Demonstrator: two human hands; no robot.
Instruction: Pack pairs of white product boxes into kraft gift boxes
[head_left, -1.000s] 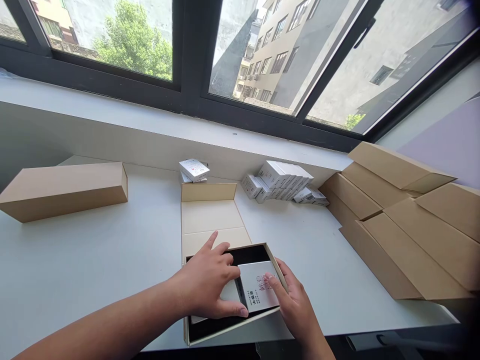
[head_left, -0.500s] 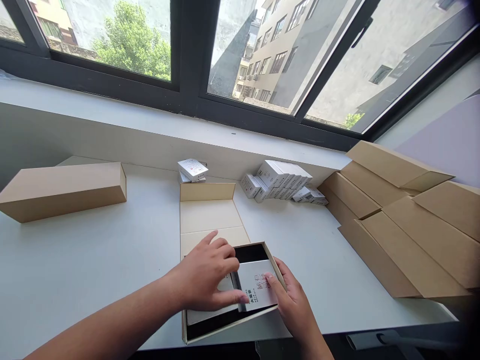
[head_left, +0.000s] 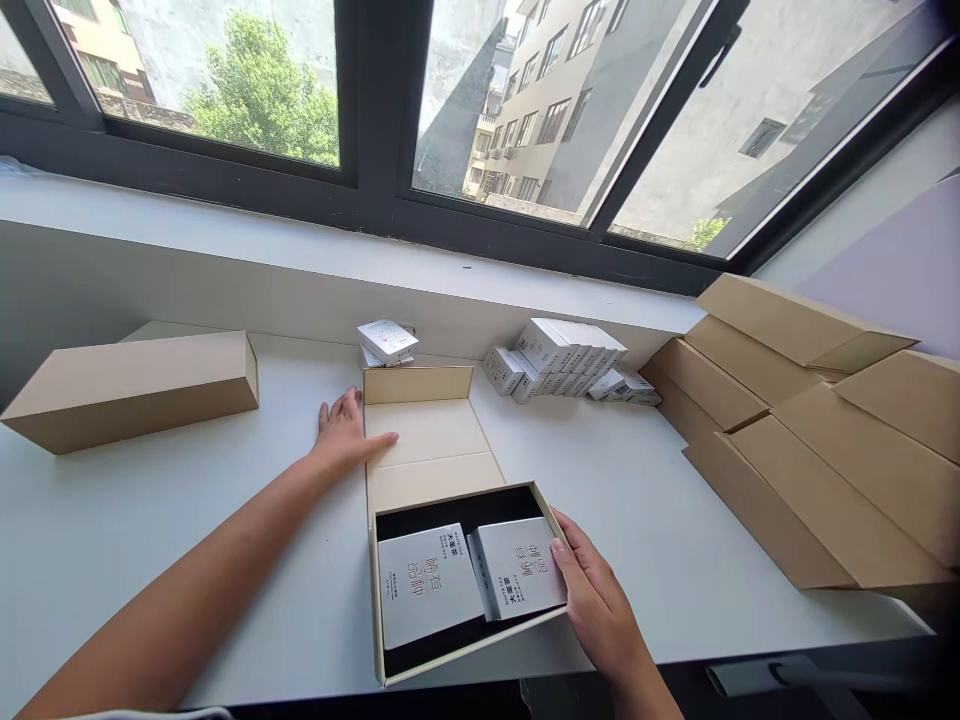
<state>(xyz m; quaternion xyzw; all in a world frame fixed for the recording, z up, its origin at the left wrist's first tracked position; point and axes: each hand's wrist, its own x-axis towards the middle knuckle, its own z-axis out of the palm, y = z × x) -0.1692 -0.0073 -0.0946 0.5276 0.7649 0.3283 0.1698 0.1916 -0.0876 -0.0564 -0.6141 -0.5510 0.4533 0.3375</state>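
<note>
An open gift box (head_left: 380, 600) with a cream outside and black inside lies at the table's front edge. Two silver-white cartons with printed characters rest in it: a left carton (head_left: 431, 585) lying flat and a right carton (head_left: 521, 565) slightly tilted. My right hand (head_left: 600, 600) grips the box's right wall, thumb over the rim. The hinged lid (head_left: 427, 435) is folded back flat, its end flap raised. My left hand (head_left: 345, 435) is at the lid's left edge, fingers stretched out beside it and thumb extended over its inner face.
Small white cartons (head_left: 555, 355) are stacked along the back wall, with a smaller pile of cartons (head_left: 386, 340) behind the lid. A long brown box (head_left: 142, 390) lies at the left. Several brown boxes (head_left: 825, 460) are piled at the right. A window runs behind the sill.
My left hand has left the cartons inside the box and moved up and left to the lid's edge. Both cartons are now uncovered. My right hand still holds the box's right side.
</note>
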